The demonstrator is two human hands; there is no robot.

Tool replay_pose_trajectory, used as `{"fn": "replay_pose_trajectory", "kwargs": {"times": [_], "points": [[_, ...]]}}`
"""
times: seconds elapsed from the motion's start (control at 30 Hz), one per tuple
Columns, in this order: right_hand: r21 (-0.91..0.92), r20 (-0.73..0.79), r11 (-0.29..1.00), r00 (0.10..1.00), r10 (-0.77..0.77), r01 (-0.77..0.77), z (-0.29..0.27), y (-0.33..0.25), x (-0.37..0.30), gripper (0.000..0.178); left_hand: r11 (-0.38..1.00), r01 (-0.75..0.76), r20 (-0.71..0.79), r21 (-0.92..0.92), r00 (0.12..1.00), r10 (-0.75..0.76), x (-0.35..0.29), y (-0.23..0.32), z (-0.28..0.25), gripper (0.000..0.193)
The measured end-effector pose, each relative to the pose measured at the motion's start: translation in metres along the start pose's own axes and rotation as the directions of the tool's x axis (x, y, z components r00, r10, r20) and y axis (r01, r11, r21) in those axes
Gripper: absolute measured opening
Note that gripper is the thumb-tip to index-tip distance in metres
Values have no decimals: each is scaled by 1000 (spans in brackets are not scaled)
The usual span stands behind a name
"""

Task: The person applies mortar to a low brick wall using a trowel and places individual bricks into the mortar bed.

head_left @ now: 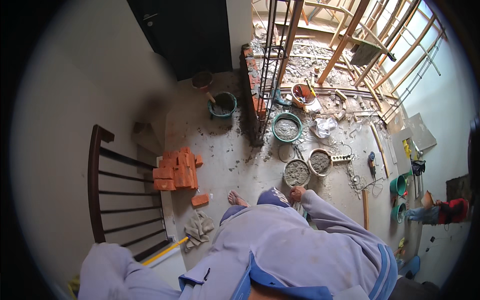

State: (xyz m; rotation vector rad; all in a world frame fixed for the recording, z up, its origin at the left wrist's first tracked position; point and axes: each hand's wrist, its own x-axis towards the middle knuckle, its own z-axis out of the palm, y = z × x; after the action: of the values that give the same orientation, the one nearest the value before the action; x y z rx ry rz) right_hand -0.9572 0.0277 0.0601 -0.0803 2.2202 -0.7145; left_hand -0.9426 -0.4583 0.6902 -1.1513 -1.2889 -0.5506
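Note:
My right hand is beside my right knee, just below the rim of a bucket of grey mortar. Its fingers look curled; what they hold, if anything, is too small to make out. Touching that bucket on the right is a second mortar bucket. A green tub of wetter mortar stands farther off. My left arm, in a pale sleeve, reaches toward the lower left by the stair railing, and its hand does not show.
Stacked orange bricks and a crumpled cloth lie on the left near the railing. Ahead rises a part-built brick wall with a rebar cage. A power strip and cables lie right. Another person stands far right.

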Motion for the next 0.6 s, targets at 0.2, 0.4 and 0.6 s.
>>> {"fn": "replay_pose_trajectory", "kwargs": {"times": [0.2, 0.4, 0.6], "points": [[455, 83, 870, 981, 174, -193, -6, -66, 31, 28, 616, 708, 315, 345, 531, -787, -143, -135, 37, 50], [301, 115, 954, 993, -21, -14, 19, -82, 145, 47, 515, 543, 706, 663, -682, -190, -408, -179, 91, 34], [241, 62, 965, 994, 92, -104, -21, -124, 260, 40, 50, 647, 638, 761, -731, -241, -614, -122, 57, 40]]}}
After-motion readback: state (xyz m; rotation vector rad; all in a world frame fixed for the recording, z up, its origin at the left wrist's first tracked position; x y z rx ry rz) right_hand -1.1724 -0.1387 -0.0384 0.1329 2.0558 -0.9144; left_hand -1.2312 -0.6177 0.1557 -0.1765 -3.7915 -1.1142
